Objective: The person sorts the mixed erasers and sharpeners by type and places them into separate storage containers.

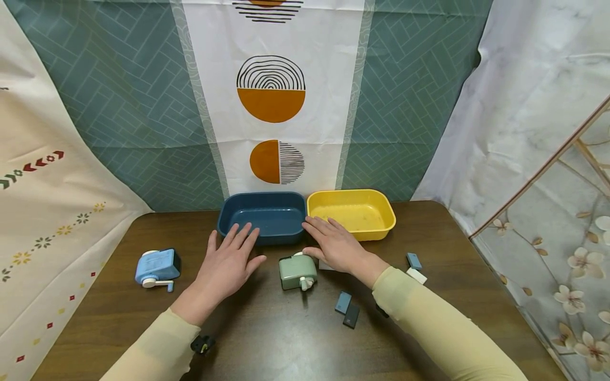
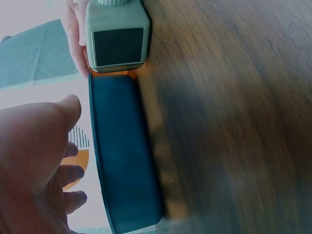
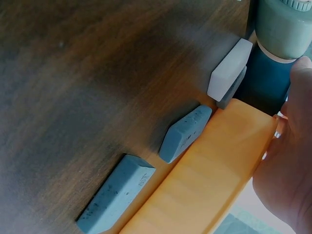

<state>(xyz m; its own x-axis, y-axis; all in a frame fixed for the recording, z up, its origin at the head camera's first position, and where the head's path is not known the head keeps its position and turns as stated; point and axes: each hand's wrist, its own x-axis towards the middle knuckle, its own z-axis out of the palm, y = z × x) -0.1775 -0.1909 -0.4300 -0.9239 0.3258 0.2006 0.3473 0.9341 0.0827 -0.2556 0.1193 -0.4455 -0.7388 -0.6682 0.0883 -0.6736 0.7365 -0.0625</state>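
The left hand (image 1: 229,265) and right hand (image 1: 339,246) are held with fingers extended and nothing gripped. The green sharpener (image 1: 296,274) is seen just beside the right thumb; whether it is touched cannot be told. Its dark panel is faced squarely only by the left wrist camera. The blue tray (image 1: 281,238) is partly covered by the left fingertips, the yellow tray (image 1: 381,234) by the right fingers. A grey block (image 3: 233,88) is revealed only from the right wrist. Well left of the left fingers, a blue sharpener (image 1: 156,264) is shown by the head view alone.
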